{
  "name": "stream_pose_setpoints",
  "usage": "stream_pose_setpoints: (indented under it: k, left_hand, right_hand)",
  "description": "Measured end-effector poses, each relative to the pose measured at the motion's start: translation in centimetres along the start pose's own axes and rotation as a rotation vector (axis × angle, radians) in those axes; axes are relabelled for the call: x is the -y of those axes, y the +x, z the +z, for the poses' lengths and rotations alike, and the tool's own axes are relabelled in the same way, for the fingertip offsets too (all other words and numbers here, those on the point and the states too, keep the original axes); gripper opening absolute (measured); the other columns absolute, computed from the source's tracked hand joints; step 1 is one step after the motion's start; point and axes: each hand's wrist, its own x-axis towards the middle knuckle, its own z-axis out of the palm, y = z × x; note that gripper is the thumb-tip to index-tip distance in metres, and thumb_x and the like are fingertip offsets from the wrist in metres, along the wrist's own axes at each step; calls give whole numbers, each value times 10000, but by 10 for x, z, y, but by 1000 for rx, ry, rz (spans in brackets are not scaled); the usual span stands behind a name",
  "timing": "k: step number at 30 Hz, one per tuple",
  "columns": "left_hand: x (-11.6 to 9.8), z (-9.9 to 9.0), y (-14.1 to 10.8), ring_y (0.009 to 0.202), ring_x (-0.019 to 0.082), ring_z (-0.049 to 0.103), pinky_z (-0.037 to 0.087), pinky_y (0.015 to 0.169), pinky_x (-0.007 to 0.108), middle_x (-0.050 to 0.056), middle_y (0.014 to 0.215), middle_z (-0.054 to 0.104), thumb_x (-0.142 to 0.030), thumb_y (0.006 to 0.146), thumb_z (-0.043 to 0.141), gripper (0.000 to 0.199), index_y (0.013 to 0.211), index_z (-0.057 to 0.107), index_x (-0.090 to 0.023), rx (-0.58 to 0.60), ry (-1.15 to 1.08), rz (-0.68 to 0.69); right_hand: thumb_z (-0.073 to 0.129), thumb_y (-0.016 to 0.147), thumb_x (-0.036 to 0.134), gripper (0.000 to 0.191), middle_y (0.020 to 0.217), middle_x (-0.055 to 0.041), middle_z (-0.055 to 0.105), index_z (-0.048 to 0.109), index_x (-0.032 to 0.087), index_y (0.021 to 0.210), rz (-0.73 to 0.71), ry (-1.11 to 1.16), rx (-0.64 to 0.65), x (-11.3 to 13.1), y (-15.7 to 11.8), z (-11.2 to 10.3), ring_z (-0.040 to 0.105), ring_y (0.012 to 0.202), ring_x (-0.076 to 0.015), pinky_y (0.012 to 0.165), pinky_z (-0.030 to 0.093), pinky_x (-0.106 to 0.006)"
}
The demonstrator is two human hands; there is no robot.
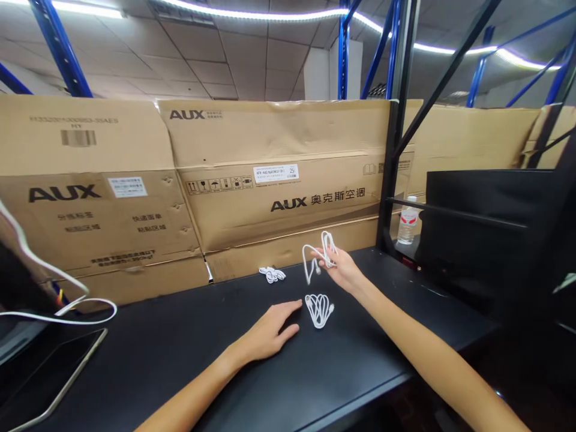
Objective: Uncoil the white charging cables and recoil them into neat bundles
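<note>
My right hand [342,268] is raised above the black table [189,354] and pinches a looped white charging cable [321,255], whose end dangles below my fingers. Under it, a coiled white cable [318,311] lies on the tabletop. My left hand [267,331] rests flat and palm down on the table, holding nothing, with its fingertips just left of that coil. Farther back, a small white cable bundle [272,274] lies near the boxes.
Large cardboard AUX air-conditioner boxes [279,180] line the table's back edge. At left lie a tablet [49,375] and a loose white cable [63,306]. A water bottle [407,221] stands at right, beside a black metal frame [391,168] and a dark panel [486,228].
</note>
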Motion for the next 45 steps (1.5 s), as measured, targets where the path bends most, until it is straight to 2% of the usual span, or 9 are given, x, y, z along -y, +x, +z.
stream_pose_setpoints:
  k: [5, 10, 14, 20, 23, 27, 31, 36, 45]
  left_hand:
    - [14, 2, 3, 1000, 219, 580, 517, 801, 379, 130, 1302, 468, -359, 750, 660, 703, 1336, 294, -222, -367, -177, -227]
    - [23, -5, -2, 1125, 230, 524, 447, 935, 396, 92, 1306, 498, -295, 852, 523, 448, 1290, 438, -256, -197, -35, -95]
    - [33, -12, -7, 1160, 242, 509, 389, 989, 431, 76, 1256, 566, -320, 888, 456, 286, 1122, 611, -263, -63, 112, -87]
    - [48, -41, -22, 1278, 266, 411, 316, 1064, 424, 103, 1426, 405, -437, 693, 694, 817, 1400, 332, -247, 109, -35, -208]
    - [52, -52, -30, 1325, 301, 338, 285, 1081, 448, 109, 1480, 310, -438, 567, 778, 1029, 1435, 256, -256, 184, -42, -226]
    - [51, -42, -31, 1365, 296, 253, 228, 1106, 462, 81, 1486, 299, -485, 677, 696, 852, 1411, 325, -262, 138, 70, -174]
    - [49, -29, -26, 1366, 257, 262, 219, 1117, 437, 50, 1476, 318, -505, 860, 473, 585, 1388, 373, -274, 99, 145, -122]
    - [55, -34, -34, 1371, 296, 231, 222, 1117, 430, 79, 1504, 229, -619, 724, 584, 904, 1452, 218, -228, 144, 207, -152]
    - [64, -30, -47, 1383, 308, 164, 182, 1127, 428, 121, 1508, 147, -679, 727, 508, 940, 1448, 231, -143, 114, 329, -269]
  right_hand:
    - [548, 827, 483, 352, 1027, -88, 631, 499, 184, 1008, 102, -307, 343, -36, -27, 26, 627, 966, -224, 759, 508, -339]
    - [698, 612, 603, 730, 1159, -140, 564, 508, 175, 1173, -118, -1184, 621, -47, -45, 22, 525, 1072, -321, 914, 399, -472]
    - [665, 627, 640, 747, 1237, -158, 529, 540, 169, 1192, -77, -1430, 801, -42, -35, 0, 470, 1161, -337, 972, 365, -444]
    - [692, 688, 522, 747, 1372, -215, 417, 505, 86, 1266, -119, -1605, 608, -25, -2, -42, 264, 1337, -358, 1086, 228, -455]
    - [666, 673, 593, 824, 1416, -192, 368, 457, 131, 1322, -169, -1531, 516, -21, -5, -42, 263, 1343, -337, 1074, 255, -466]
    - [644, 665, 635, 884, 1454, -133, 335, 373, 206, 1388, -198, -1403, 696, -38, -26, -18, 270, 1348, -296, 1091, 234, -444]
    - [401, 892, 527, 607, 1455, -105, 345, 357, 201, 1402, -138, -1352, 764, -58, -37, 2, 285, 1351, -239, 1107, 217, -402]
    - [578, 691, 677, 1055, 1499, -180, 189, 148, 97, 1462, -58, -1377, 722, -53, -38, -9, 216, 1370, -300, 1114, 204, -418]
    - [482, 726, 724, 983, 1501, -159, 172, 253, 86, 1438, -11, -1487, 733, -45, -41, -22, 143, 1390, -291, 1139, 109, -411]
